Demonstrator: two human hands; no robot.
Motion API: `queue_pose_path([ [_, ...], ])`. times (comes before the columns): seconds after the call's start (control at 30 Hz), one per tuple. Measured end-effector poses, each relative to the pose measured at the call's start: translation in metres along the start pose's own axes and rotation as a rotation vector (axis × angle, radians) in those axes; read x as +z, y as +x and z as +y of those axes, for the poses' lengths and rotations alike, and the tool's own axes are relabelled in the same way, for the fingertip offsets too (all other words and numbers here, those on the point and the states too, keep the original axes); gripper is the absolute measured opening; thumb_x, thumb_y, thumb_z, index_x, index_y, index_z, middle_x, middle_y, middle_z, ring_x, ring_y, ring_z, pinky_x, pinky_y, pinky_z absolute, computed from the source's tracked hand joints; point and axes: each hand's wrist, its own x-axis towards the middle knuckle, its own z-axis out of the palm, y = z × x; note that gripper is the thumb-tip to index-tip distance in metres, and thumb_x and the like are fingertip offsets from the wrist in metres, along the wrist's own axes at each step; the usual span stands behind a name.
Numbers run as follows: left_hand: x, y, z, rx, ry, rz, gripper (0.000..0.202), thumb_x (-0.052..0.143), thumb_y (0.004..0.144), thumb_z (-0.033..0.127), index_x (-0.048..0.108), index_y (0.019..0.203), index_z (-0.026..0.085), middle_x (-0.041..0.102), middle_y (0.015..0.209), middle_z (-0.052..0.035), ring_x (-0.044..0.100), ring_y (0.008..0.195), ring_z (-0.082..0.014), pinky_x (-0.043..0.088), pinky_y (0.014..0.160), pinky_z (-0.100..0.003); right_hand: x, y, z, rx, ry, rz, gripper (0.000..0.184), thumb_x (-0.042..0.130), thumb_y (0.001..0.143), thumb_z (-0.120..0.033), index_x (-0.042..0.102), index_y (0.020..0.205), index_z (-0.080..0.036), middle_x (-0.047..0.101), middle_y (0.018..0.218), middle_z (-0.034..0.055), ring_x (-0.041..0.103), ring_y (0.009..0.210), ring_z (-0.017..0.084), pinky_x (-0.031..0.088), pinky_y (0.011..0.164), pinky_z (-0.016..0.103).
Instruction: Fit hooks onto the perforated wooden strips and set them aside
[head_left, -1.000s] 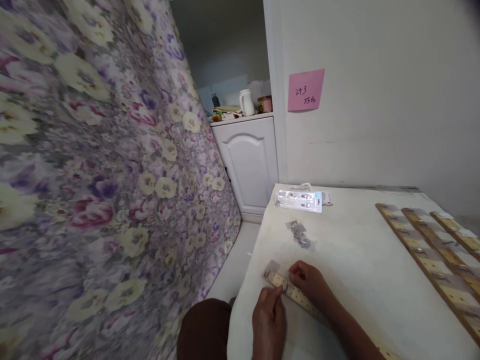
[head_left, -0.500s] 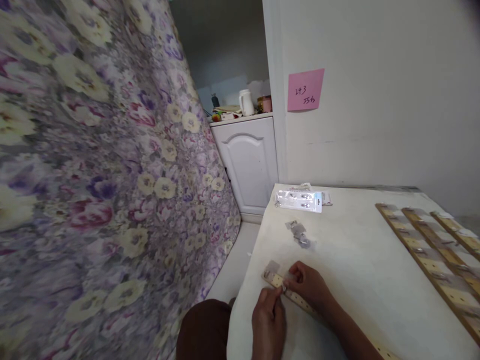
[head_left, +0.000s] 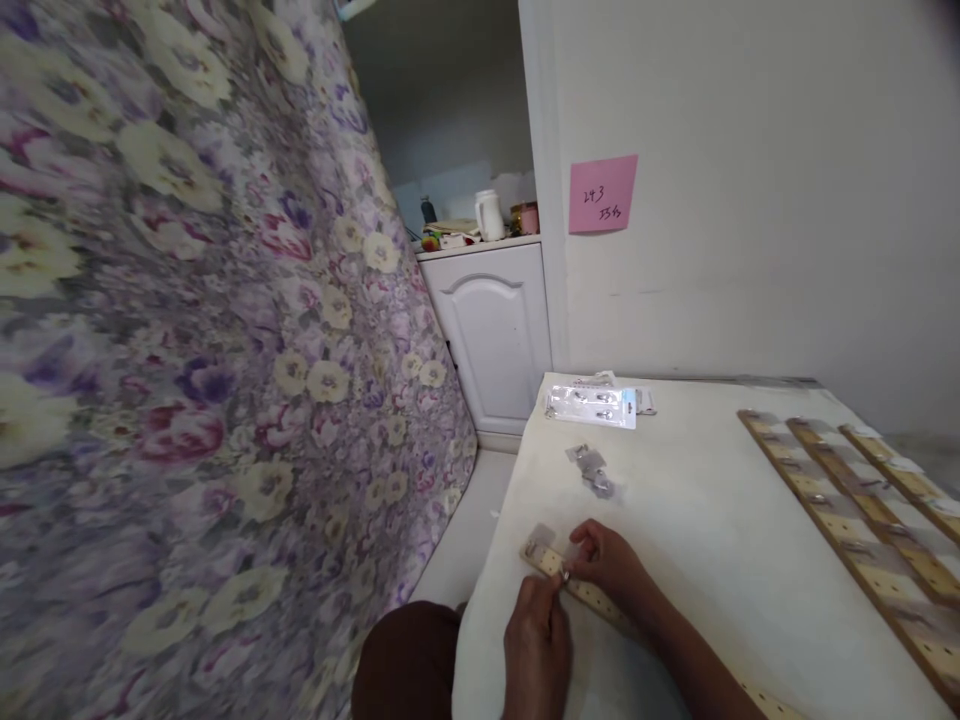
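A narrow wooden strip with rows of holes [head_left: 592, 597] lies on the table in front of me, running diagonally under my hands. At its far end sits a small metal clip with a clear plastic tab [head_left: 538, 546]. My left hand [head_left: 537, 635] is closed at the strip's near edge, thumb and forefinger pinching another small metal clip [head_left: 565, 574]. Bent over the strip from the right, my right hand [head_left: 611, 562] has its fingertips pinched at the same clip, whose clear tab shows beside them. Fingers partly hide this clip.
Several loose clips with clear tabs [head_left: 592, 472] lie in a pile beyond the strip. Flat clear packages [head_left: 592, 404] rest at the table's back. Wooden strips bearing clips [head_left: 847, 540] stand in a row on the right. A floral curtain [head_left: 225, 400] hangs left.
The view has tilted and shifted slightly. Both hands stay at the same clip on the strip, with only slight finger movement.
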Motion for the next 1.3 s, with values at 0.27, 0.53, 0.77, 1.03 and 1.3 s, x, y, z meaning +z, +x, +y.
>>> queue_pose_path([
  [0.27, -0.005, 0.003, -0.006, 0.014, -0.089, 0.001, 0.032, 0.042, 0.090, 0.024, 0.067, 0.109, 0.020, 0.067, 0.098, -0.0085, 0.063, 0.094, -0.0213, 0.049, 0.085, -0.032, -0.007, -0.012, -0.012, -0.072, -0.002, 0.064, 0.026, 0.067, 0.067, -0.030, 0.060, 0.089, -0.018, 0.064, 0.075, -0.0004, 0.058, 0.068, 0.015, 0.041, 0.064, 0.025],
  [0.53, -0.003, 0.010, -0.012, -0.100, -0.122, 0.095, 0.033, 0.048, 0.086, 0.039, 0.067, 0.104, 0.019, 0.071, 0.106, -0.0091, 0.065, 0.100, -0.0256, 0.050, 0.089, -0.035, -0.052, -0.082, 0.001, -0.009, -0.192, 0.189, 0.027, 0.068, 0.064, -0.029, 0.061, 0.089, -0.020, 0.062, 0.083, 0.0013, 0.056, 0.073, 0.017, 0.040, 0.065, 0.026],
  [0.77, 0.000, 0.017, -0.023, -0.173, -0.110, 0.074, 0.044, 0.050, 0.080, 0.051, 0.067, 0.106, 0.020, 0.072, 0.104, -0.0077, 0.066, 0.097, -0.0278, 0.052, 0.084, -0.036, -0.054, -0.123, 0.005, -0.056, -0.372, 0.307, 0.023, 0.061, 0.058, -0.014, 0.058, 0.080, -0.021, 0.059, 0.093, 0.0018, 0.053, 0.090, 0.019, 0.038, 0.077, 0.026],
  [1.03, 0.004, 0.017, -0.019, -0.183, -0.092, 0.118, 0.044, 0.047, 0.080, 0.052, 0.066, 0.106, 0.021, 0.072, 0.096, -0.0062, 0.066, 0.091, -0.0277, 0.051, 0.081, -0.038, -0.045, -0.115, 0.000, -0.004, -0.379, 0.367, 0.019, 0.059, 0.060, -0.014, 0.056, 0.077, -0.022, 0.059, 0.090, 0.0018, 0.054, 0.087, 0.019, 0.039, 0.075, 0.026],
  [1.3, 0.005, 0.020, -0.024, -0.175, -0.052, 0.081, 0.044, 0.045, 0.079, 0.053, 0.066, 0.103, 0.023, 0.072, 0.091, -0.0047, 0.066, 0.082, -0.0262, 0.051, 0.077, -0.036, -0.037, -0.094, -0.018, 0.070, -0.378, 0.425, 0.021, 0.059, 0.062, -0.015, 0.057, 0.081, -0.023, 0.061, 0.093, 0.0031, 0.054, 0.091, 0.021, 0.039, 0.076, 0.028],
])
